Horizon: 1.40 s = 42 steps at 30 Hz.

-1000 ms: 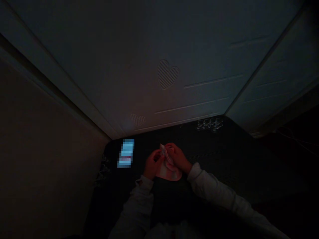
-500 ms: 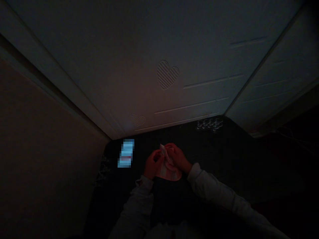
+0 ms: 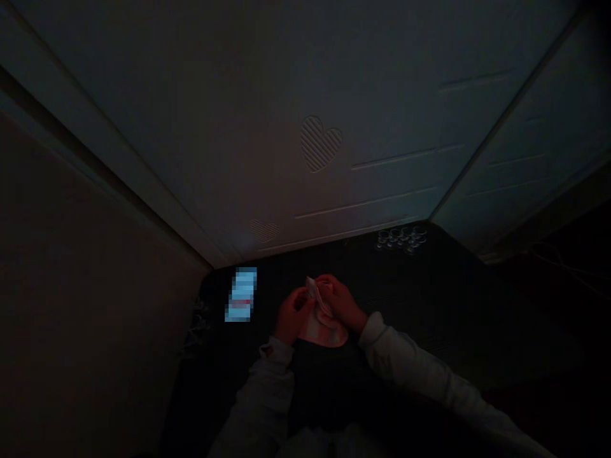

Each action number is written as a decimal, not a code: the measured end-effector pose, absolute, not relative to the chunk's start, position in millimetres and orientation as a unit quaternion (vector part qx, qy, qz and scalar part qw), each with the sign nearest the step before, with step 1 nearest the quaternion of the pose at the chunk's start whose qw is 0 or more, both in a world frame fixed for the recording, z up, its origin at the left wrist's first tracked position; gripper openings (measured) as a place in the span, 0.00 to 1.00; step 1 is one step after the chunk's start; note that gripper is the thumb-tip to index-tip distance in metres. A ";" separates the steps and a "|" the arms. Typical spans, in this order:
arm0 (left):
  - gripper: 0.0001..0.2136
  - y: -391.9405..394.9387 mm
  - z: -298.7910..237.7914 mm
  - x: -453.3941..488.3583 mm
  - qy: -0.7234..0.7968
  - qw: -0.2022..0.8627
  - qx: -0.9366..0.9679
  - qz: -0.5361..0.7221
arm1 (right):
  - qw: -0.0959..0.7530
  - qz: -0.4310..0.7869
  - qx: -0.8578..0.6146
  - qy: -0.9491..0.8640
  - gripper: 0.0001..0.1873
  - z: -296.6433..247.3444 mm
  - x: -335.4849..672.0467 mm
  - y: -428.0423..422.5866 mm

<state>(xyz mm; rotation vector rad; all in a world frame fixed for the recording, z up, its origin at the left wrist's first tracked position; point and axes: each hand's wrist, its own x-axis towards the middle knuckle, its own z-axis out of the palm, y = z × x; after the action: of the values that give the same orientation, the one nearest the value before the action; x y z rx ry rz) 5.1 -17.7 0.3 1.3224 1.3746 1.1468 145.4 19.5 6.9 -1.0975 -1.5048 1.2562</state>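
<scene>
In dim light, a pink-and-white patterned piece of cloth (image 3: pixel 325 334) is between my two hands, its rounded lower edge hanging toward me. My left hand (image 3: pixel 289 313) pinches the cloth's upper left part, thumb and fingers closed. On the other side, my right hand (image 3: pixel 344 302) grips the bunched upper right part, its fingers curled over a fold. A small pale corner of the cloth sticks up between the hands. Darkness hides the exact finger positions and any finer detail of the cloth.
A lit phone screen (image 3: pixel 241 294), pixelated, lies left of my hands on the dark table (image 3: pixel 458 286). Several small clear glass-like pieces (image 3: pixel 401 239) stand at the back right, and more (image 3: pixel 195 327) at the left edge. A pale panel with heart shapes (image 3: pixel 321 144) rises behind.
Almost nothing differs. Both hands keep their hold on the cloth in the same place, and the scene looks slightly darker.
</scene>
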 end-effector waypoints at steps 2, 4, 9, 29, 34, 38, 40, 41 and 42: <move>0.15 -17.3 -0.6 5.0 0.556 0.440 0.534 0.460 | 0.433 0.509 -0.441 -0.599 0.12 5.3 145.3 19.9; 0.15 -16.9 -1.5 4.9 0.558 0.439 0.536 0.457 | 0.433 0.510 -0.441 -0.598 0.12 4.5 145.1 20.2; 0.15 -16.5 -1.4 5.4 0.556 0.439 0.535 0.459 | 0.438 0.506 -0.438 -0.601 0.12 6.0 144.5 19.2; 0.15 -17.7 2.4 4.8 0.558 0.433 0.539 0.459 | 0.434 0.497 -0.438 -0.611 0.11 6.3 145.6 18.8; 0.15 -17.1 -0.1 6.2 0.561 0.438 0.529 0.462 | 0.432 0.497 -0.441 -0.610 0.12 3.9 145.3 19.7; 0.15 -17.0 -0.5 6.2 0.561 0.439 0.525 0.465 | 0.432 0.501 -0.436 -0.610 0.12 4.1 145.3 19.7; 0.15 -17.2 0.0 5.7 0.560 0.440 0.529 0.462 | 0.432 0.499 -0.440 -0.608 0.12 4.7 145.3 19.3; 0.15 -17.2 0.2 5.4 0.560 0.440 0.531 0.460 | 0.433 0.499 -0.441 -0.608 0.12 5.2 145.2 19.2; 0.15 -17.2 0.2 5.3 0.560 0.440 0.532 0.459 | 0.435 0.497 -0.442 -0.606 0.12 5.7 145.2 18.9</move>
<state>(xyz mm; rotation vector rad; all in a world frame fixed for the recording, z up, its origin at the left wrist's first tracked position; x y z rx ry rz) 5.3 -17.2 0.2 1.3207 1.3897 1.1394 145.2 18.9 5.7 -1.1008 -1.5083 1.2381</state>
